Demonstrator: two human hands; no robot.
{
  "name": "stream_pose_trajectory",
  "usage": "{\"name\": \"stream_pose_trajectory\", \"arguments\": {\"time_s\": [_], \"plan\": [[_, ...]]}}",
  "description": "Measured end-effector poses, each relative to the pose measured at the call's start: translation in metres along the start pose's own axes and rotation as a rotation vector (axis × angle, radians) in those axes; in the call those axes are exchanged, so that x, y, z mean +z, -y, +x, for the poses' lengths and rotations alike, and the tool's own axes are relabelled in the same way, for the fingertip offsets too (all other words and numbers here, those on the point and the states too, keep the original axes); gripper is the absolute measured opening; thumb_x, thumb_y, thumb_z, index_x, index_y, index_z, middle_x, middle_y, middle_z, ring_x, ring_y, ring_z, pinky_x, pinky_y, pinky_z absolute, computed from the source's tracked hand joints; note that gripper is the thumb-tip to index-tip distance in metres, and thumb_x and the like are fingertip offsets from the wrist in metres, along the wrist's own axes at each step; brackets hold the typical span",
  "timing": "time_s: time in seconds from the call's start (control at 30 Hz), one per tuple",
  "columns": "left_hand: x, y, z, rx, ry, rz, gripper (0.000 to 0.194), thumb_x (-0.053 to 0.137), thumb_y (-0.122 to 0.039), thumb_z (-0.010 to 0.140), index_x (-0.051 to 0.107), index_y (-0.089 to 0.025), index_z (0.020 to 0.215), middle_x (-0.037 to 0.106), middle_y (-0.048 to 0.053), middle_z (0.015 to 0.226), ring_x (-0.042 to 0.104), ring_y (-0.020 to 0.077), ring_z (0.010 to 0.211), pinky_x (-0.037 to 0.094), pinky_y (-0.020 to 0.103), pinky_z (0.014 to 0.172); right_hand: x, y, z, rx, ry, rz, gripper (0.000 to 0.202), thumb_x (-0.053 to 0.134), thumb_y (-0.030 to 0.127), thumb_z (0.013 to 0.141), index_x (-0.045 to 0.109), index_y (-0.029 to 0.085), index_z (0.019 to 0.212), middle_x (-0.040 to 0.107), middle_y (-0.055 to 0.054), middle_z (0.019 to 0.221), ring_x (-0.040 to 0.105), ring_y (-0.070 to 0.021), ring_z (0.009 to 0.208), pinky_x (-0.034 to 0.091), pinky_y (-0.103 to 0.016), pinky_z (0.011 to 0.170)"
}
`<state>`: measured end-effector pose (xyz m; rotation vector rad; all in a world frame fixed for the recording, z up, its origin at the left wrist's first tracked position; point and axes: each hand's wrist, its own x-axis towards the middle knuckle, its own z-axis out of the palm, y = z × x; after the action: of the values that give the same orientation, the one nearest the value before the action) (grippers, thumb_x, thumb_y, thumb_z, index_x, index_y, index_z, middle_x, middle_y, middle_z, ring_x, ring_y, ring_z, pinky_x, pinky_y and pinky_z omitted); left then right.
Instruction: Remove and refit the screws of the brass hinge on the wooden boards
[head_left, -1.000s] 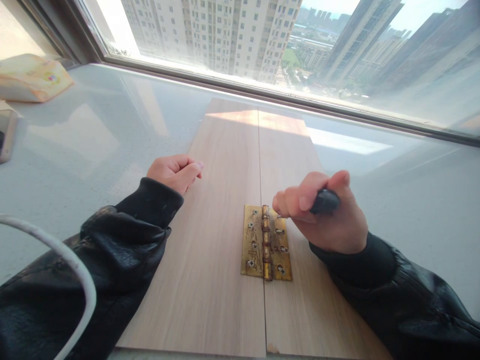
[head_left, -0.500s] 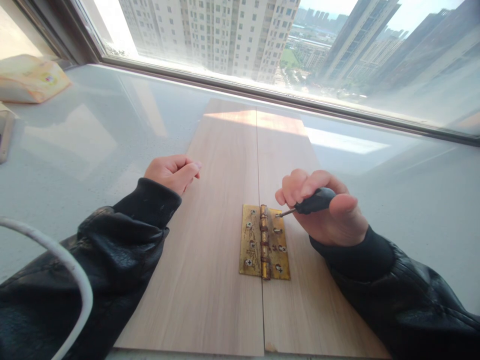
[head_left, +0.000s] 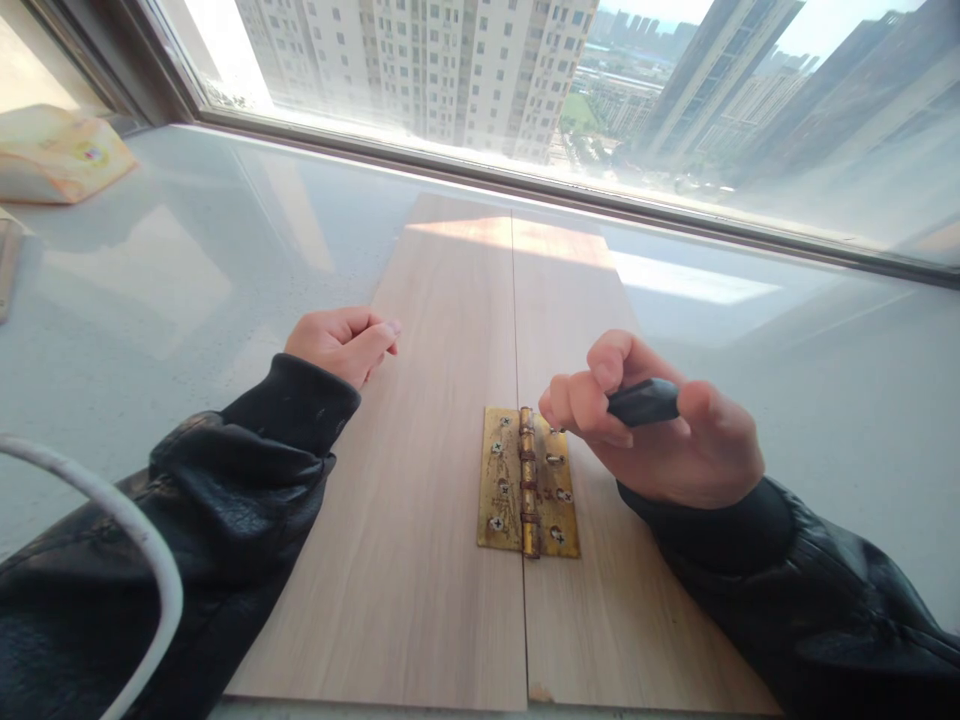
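My right hand (head_left: 667, 455) is closed around the black handle of a screwdriver (head_left: 643, 402), just right of a brass hinge (head_left: 491, 480). The fingers cover the screwdriver's shaft and tip. Worn and stained, the hinge lies opened flat across the seam of two pale wooden boards (head_left: 420, 580). Several cross-head screws sit in its left leaf. In the right leaf are several more, and one screw (head_left: 555, 460) there leans over, its shank showing. My left hand (head_left: 341, 342) rests as a loose fist at the left board's edge; nothing shows in its fingers.
The boards lie on a glossy white sill (head_left: 247, 250) below a window frame (head_left: 480, 182). A yellowish soft packet (head_left: 64, 155) sits at the far left, with a flat object (head_left: 7, 265) partly in view. A white cable (head_left: 139, 530) curves across my left sleeve.
My right hand has opened its index finger upward and shifted slightly right with the screwdriver, whose shaft was visible at the hinge's top right screw. My left hand stays in place.
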<state>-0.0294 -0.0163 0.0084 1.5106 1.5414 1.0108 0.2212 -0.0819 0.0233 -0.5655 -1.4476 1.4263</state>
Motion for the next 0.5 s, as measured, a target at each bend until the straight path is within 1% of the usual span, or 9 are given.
{"name": "stream_pose_trajectory", "arguments": {"time_s": [0.07, 0.13, 0.2, 0.3, 0.37, 0.43, 0.5], "plan": [[0.000, 0.000, 0.000, 0.000, -0.008, 0.001, 0.025, 0.061, -0.033, 0.078, 0.060, -0.019, 0.058, 0.045, -0.006, 0.040, 0.036, 0.0080, 0.039, 0.027, 0.024, 0.044, -0.001, -0.003, -0.001, -0.044, -0.022, -0.011, 0.032, 0.063, 0.053, 0.090, 0.053, 0.023, 0.085, 0.046, 0.004, 0.061, 0.044, -0.0132, 0.059, 0.039, -0.031, 0.061], [0.001, 0.001, 0.000, 0.000, -0.011, 0.002, 0.026, 0.062, -0.034, 0.078, 0.060, -0.019, 0.058, 0.045, -0.006, 0.040, 0.035, 0.0079, 0.039, 0.027, 0.024, 0.044, -0.003, -0.008, -0.001, -0.100, -0.057, -0.017, 0.030, 0.070, 0.049, 0.087, 0.059, 0.022, 0.082, 0.055, 0.000, 0.075, 0.052, -0.0134, 0.068, 0.043, -0.031, 0.065], [0.001, 0.002, 0.000, 0.004, -0.023, -0.003, 0.026, 0.061, -0.035, 0.078, 0.060, -0.019, 0.057, 0.044, -0.007, 0.040, 0.034, 0.0076, 0.039, 0.026, 0.024, 0.043, -0.006, -0.012, -0.001, -0.148, -0.081, -0.016, 0.027, 0.073, 0.047, 0.085, 0.066, 0.022, 0.082, 0.058, -0.002, 0.082, 0.055, -0.0132, 0.074, 0.045, -0.030, 0.066], [0.001, 0.002, 0.000, 0.009, -0.028, -0.009, 0.026, 0.061, -0.035, 0.078, 0.060, -0.019, 0.057, 0.044, -0.007, 0.040, 0.035, 0.0072, 0.038, 0.026, 0.023, 0.043, -0.009, -0.015, -0.001, -0.172, -0.080, -0.010, 0.029, 0.068, 0.052, 0.089, 0.075, 0.023, 0.089, 0.057, -0.001, 0.072, 0.054, -0.0132, 0.068, 0.046, -0.031, 0.064], [0.002, 0.002, 0.000, 0.011, -0.031, -0.003, 0.026, 0.061, -0.035, 0.077, 0.060, -0.018, 0.057, 0.044, -0.007, 0.040, 0.035, 0.0069, 0.039, 0.026, 0.023, 0.043, -0.009, -0.014, -0.001, -0.154, -0.071, 0.000, 0.034, 0.061, 0.054, 0.093, 0.076, 0.023, 0.094, 0.056, -0.001, 0.066, 0.053, -0.0139, 0.063, 0.048, -0.032, 0.064], [0.002, 0.002, 0.000, 0.012, -0.035, 0.004, 0.026, 0.061, -0.035, 0.077, 0.061, -0.018, 0.057, 0.044, -0.007, 0.040, 0.035, 0.0066, 0.038, 0.026, 0.023, 0.043, -0.007, -0.013, -0.001, -0.122, -0.053, 0.022, 0.038, 0.052, 0.055, 0.098, 0.075, 0.025, 0.098, 0.050, 0.001, 0.059, 0.049, -0.0137, 0.058, 0.048, -0.034, 0.064], [0.004, 0.003, 0.000, 0.018, -0.052, 0.003, 0.026, 0.061, -0.035, 0.077, 0.061, -0.018, 0.056, 0.043, -0.007, 0.039, 0.035, 0.0064, 0.038, 0.026, 0.023, 0.043, -0.005, -0.009, 0.000, -0.079, -0.029, 0.038, 0.042, 0.044, 0.055, 0.102, 0.073, 0.025, 0.094, 0.041, 0.003, 0.055, 0.043, -0.0124, 0.053, 0.046, -0.033, 0.064]]}}
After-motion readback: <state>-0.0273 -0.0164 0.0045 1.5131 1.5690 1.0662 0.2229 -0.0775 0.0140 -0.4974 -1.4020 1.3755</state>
